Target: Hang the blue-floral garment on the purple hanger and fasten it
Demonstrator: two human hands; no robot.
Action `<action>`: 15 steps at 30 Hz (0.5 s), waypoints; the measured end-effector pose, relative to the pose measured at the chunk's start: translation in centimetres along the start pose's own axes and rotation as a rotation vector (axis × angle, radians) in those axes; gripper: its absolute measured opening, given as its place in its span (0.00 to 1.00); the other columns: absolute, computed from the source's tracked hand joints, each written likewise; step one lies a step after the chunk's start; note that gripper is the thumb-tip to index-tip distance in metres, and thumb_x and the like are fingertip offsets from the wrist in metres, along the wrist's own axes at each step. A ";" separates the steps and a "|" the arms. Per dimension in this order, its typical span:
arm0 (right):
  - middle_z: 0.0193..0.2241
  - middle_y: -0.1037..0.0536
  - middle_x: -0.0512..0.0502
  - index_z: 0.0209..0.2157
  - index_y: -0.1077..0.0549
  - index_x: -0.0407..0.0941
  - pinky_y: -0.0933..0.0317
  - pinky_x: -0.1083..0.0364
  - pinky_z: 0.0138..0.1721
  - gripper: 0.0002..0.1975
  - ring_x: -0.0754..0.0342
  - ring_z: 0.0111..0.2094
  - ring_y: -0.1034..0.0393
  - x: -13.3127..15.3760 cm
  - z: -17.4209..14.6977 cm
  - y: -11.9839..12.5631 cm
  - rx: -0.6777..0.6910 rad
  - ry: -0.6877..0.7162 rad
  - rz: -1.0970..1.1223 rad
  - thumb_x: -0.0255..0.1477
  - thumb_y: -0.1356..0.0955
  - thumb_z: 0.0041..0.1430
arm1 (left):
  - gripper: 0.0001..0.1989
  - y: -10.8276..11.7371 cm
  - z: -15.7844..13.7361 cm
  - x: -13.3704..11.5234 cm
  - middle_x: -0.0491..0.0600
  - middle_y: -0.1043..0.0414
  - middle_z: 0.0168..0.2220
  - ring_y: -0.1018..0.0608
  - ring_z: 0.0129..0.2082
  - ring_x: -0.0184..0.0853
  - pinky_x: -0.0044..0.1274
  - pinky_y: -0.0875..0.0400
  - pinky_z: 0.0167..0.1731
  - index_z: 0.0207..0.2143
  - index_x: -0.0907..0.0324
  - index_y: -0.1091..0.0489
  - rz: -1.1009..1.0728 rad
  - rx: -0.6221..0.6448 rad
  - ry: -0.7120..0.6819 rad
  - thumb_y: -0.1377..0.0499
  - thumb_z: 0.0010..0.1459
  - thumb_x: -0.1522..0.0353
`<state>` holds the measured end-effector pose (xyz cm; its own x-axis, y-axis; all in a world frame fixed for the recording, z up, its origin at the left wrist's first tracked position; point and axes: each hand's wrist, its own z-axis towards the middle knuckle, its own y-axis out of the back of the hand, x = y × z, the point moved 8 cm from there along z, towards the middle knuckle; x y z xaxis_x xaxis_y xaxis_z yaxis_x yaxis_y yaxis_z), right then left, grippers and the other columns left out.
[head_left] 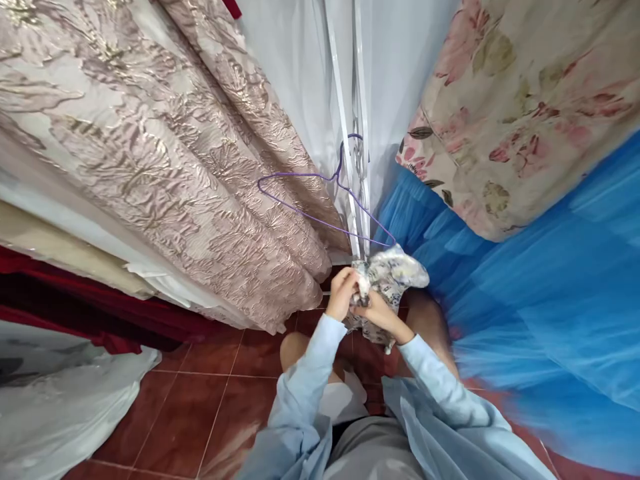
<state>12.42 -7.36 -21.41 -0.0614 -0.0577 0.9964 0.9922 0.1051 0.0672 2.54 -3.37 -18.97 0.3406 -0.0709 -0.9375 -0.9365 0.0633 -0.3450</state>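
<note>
- Here, between the hanging fabrics and above the floor, the small printed garment (397,272), white with a dark and bluish pattern, is held in front of the person; part of it is bunched up, the rest spreads right and hangs down.
- The left hand (341,292) has its fingers curled and thumb pressed in, pinching the bunched part from the left.
- The right hand (375,312) is closed around the same bunch from the near right side; exact finger positions are partly hidden.
- A thin purple hanger (300,175) hangs tilted just beyond the hands, its right end low against the garment's upper edge; whether it is inside the cloth, I cannot tell.
- White strips (335,73) run down behind the hanger's neck, with a pale curtain (290,60) on the far side.
- On the left hangs pink brocade (165,153) with raised, shiny leaf shapes; nearer come cream cloth (70,247) and dark red cloth (100,300).
- At the near left, a pale glossy wrapping (85,407) bulges onto the floor; its contents cannot be made out.
- On the right, a beige floral fabric (525,100) overlaps blue tulle (540,300), which spreads toward the near right.
- Underneath lies the red tiled floor (205,407), with the person's light blue sleeves (305,380) at the near side.
</note>
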 end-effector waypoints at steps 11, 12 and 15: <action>0.22 0.28 0.51 0.28 0.26 0.41 0.45 0.59 0.25 0.16 0.59 0.23 0.41 10.4 -6.0 9.1 0.466 -0.062 -0.178 0.39 0.28 0.60 | 0.33 -6.3 -6.3 2.9 0.52 0.25 0.38 0.25 0.37 0.38 0.27 0.30 0.42 0.42 0.63 0.24 0.324 0.828 0.225 0.32 0.48 0.44; 0.21 0.29 0.51 0.27 0.26 0.41 0.47 0.59 0.23 0.16 0.59 0.22 0.42 11.9 -5.7 11.1 0.392 -0.032 -0.211 0.39 0.28 0.59 | 0.31 -5.4 -6.5 3.5 0.51 0.25 0.36 0.25 0.36 0.37 0.26 0.30 0.40 0.39 0.64 0.23 0.350 0.780 0.256 0.31 0.47 0.45; 0.19 0.30 0.50 0.26 0.24 0.43 0.48 0.57 0.21 0.14 0.57 0.21 0.42 16.3 -3.3 17.6 0.043 0.143 -0.258 0.40 0.25 0.52 | 0.26 -2.0 -6.0 2.4 0.50 0.24 0.34 0.26 0.33 0.34 0.24 0.31 0.36 0.36 0.64 0.23 0.385 0.516 0.211 0.29 0.47 0.50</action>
<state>29.23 -9.75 -4.14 -0.2922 -0.2273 0.9290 0.9399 0.1109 0.3228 4.72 -9.59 -20.30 -0.0819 -0.1372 -0.9872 -0.8098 0.5866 -0.0144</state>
